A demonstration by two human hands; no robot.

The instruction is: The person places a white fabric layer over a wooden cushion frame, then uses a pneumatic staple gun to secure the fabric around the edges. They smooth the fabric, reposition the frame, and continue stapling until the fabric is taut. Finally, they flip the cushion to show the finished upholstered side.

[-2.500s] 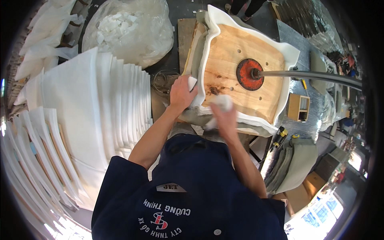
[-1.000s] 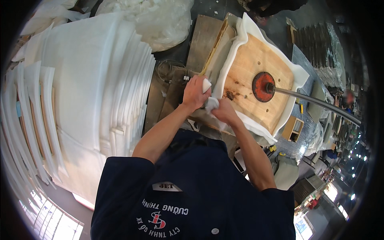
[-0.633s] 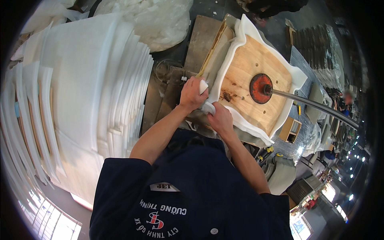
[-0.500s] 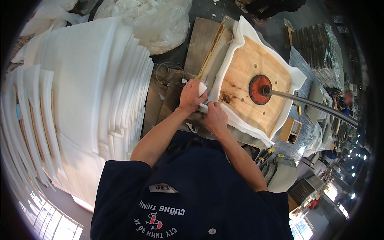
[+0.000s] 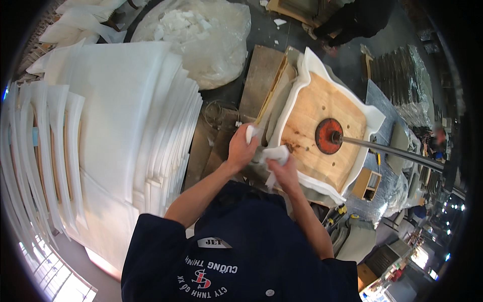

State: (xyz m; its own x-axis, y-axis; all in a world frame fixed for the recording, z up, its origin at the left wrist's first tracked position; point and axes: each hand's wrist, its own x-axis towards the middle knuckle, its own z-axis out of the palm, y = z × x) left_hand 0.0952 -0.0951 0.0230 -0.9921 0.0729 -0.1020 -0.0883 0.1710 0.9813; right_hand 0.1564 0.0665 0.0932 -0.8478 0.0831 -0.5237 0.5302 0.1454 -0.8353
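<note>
My left hand (image 5: pixel 240 150) is closed around a small white foam piece (image 5: pixel 249 134) that pokes out by the thumb. Close to its right, my right hand (image 5: pixel 285 172) grips a loose strip of white foam (image 5: pixel 276 153), blurred by motion. Both hands are at the near left corner of a wooden seat panel (image 5: pixel 313 103), which lies on white foam padding (image 5: pixel 305 83) whose edges curl up around it. An orange-red disc (image 5: pixel 328 137) on the end of a metal rod (image 5: pixel 392 153) rests on the panel. Grey layers (image 5: pixel 279 95) show beneath the padding.
Tall stacks of white foam sheets (image 5: pixel 110 110) stand to my left. A clear bag of foam scraps (image 5: pixel 201 45) lies beyond them. On the right are a small wooden box (image 5: pixel 367 184), a wrapped stack (image 5: pixel 400 75) and grey pads (image 5: pixel 356 232). Another person's dark-clothed legs (image 5: pixel 352 22) show far off.
My right hand has moved apart from the left, lifting a white foam strip up and to the right. The left hand still holds its foam piece. The whole view has shifted slightly.
</note>
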